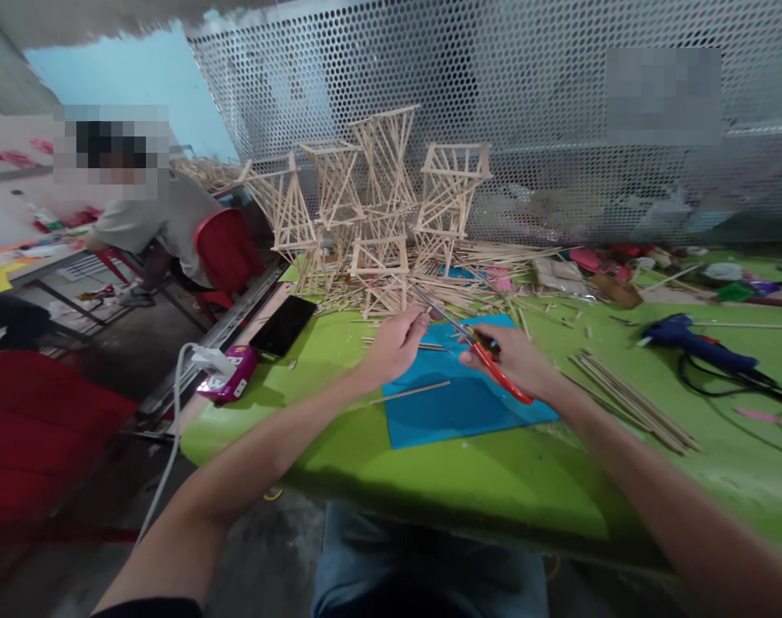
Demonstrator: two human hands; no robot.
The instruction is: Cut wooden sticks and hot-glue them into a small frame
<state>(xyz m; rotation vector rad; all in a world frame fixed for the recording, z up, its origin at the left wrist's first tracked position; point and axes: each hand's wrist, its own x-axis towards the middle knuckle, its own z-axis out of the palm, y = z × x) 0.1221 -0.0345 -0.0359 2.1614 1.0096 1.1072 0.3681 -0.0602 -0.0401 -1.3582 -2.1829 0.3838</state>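
My right hand (516, 360) is closed round the orange handles of a pair of scissors (474, 343), whose blades point up and left toward my left hand. My left hand (397, 342) pinches a thin wooden stick (430, 346) at the blades, just above a blue sheet (458, 403) on the green table (339, 446). Another loose stick (409, 393) lies on the sheet's left edge. Behind my hands stand several frame towers built of sticks (378, 206), amid a heap of loose sticks.
A bundle of long sticks (632, 399) lies to the right, a blue glue gun (693, 341) with its cable beyond. A black phone (282, 324) and a pink box (228, 375) with a white cable sit left. A seated person (165, 223) and red chairs (43, 438) are further left.
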